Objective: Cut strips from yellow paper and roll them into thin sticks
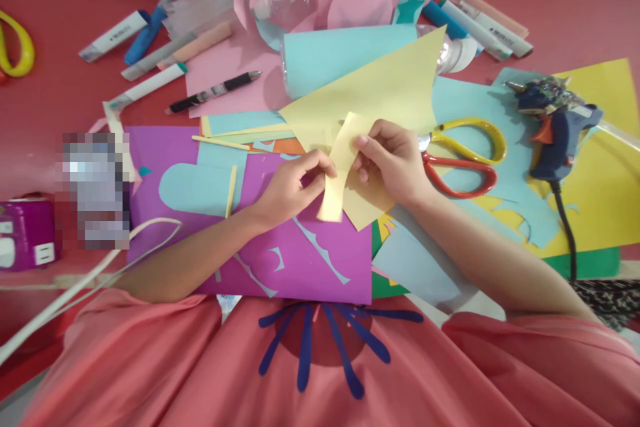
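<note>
A short, pale yellow paper strip (pixel 337 177) is held up between my two hands, tilted a little to the right. My left hand (pixel 295 187) pinches its left edge between thumb and fingers. On the other side my right hand (pixel 393 157) grips the strip near its upper end, the remaining fingers curled. Under the hands lies a larger sheet of pale yellow paper (pixel 370 87), partly hidden by them. Just right of my right hand, scissors with yellow and red handles (pixel 465 157) rest on light blue paper, their blades mostly covered. A purple sheet (pixel 300 267) with blue scraps is beneath.
A blue glue gun (pixel 555 140) with its cord lies at the right. A bottle wrapped in light blue paper (pixel 350 57) is behind the hands. Several markers (pixel 115 37), a black pen (pixel 215 91), a white cable (pixel 90 280) and a purple box (pixel 27 233) are around.
</note>
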`<move>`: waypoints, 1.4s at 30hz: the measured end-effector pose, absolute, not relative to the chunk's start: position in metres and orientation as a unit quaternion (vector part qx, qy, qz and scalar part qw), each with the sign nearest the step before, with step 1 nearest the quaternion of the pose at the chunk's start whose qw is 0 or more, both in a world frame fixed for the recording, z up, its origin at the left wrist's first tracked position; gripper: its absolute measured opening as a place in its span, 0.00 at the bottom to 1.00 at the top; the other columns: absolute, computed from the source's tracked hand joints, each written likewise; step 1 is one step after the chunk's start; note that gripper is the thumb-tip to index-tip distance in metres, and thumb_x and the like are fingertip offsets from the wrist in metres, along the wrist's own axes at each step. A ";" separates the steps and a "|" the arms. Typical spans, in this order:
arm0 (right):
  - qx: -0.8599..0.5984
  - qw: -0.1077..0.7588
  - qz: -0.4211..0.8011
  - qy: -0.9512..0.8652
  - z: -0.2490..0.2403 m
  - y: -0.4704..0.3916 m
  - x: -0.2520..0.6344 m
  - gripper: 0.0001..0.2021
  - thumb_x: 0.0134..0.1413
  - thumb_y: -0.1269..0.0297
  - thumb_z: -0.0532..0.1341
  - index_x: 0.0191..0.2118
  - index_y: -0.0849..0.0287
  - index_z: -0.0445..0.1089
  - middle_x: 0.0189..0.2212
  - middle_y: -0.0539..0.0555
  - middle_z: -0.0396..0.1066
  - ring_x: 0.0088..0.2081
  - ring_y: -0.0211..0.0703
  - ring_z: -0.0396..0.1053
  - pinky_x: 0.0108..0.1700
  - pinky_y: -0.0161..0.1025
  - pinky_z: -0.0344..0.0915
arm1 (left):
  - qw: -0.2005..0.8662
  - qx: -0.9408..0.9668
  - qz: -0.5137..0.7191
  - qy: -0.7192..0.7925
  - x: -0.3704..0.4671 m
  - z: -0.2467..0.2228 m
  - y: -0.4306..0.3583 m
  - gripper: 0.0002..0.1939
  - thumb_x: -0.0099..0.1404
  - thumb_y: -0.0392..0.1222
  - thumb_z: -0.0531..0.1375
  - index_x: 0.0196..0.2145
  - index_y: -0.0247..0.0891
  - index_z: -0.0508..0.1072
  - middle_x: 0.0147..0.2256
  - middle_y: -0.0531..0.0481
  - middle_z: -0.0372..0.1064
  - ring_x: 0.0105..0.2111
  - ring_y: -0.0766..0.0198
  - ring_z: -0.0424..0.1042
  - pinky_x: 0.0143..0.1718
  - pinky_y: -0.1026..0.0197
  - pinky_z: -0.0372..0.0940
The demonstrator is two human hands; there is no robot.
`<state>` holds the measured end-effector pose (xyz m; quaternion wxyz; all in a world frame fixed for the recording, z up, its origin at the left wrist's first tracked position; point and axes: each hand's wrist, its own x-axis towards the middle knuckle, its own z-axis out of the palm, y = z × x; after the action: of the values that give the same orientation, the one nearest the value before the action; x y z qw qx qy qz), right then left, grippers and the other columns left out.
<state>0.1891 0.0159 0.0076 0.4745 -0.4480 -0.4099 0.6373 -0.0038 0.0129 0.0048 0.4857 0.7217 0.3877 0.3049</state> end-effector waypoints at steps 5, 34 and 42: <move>-0.452 0.468 0.631 -0.423 0.008 0.017 0.190 0.24 0.47 0.43 0.71 0.24 0.55 0.63 0.16 0.42 0.69 0.13 0.27 0.61 0.15 0.28 0.58 | 0.485 0.738 0.271 0.383 -0.006 0.013 0.014 0.13 0.63 0.34 0.50 0.32 0.38 0.75 0.31 0.52 0.77 0.31 0.68 0.73 0.33 0.65 0.65; -0.454 0.459 0.592 -0.483 0.008 0.016 0.191 0.23 0.51 0.41 0.69 0.26 0.55 0.65 0.18 0.43 0.66 0.15 0.30 0.59 0.17 0.33 0.58 | 0.527 0.670 0.317 0.416 -0.002 0.007 0.012 0.14 0.69 0.52 0.57 0.37 0.39 0.73 0.36 0.50 0.76 0.29 0.69 0.69 0.31 0.66 0.65; -0.499 0.551 0.487 -0.458 0.007 0.015 0.194 0.20 0.55 0.42 0.67 0.29 0.52 0.63 0.20 0.43 0.65 0.16 0.30 0.58 0.18 0.34 0.56 | 0.526 0.711 0.255 0.391 -0.005 0.012 0.013 0.22 0.71 0.55 0.52 0.30 0.38 0.75 0.24 0.52 0.74 0.23 0.69 0.69 0.24 0.66 0.60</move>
<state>0.1938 0.0151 0.0072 0.5510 -0.4989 -0.4582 0.4874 -0.0047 0.0132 0.0117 0.5262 0.7108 0.3910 0.2548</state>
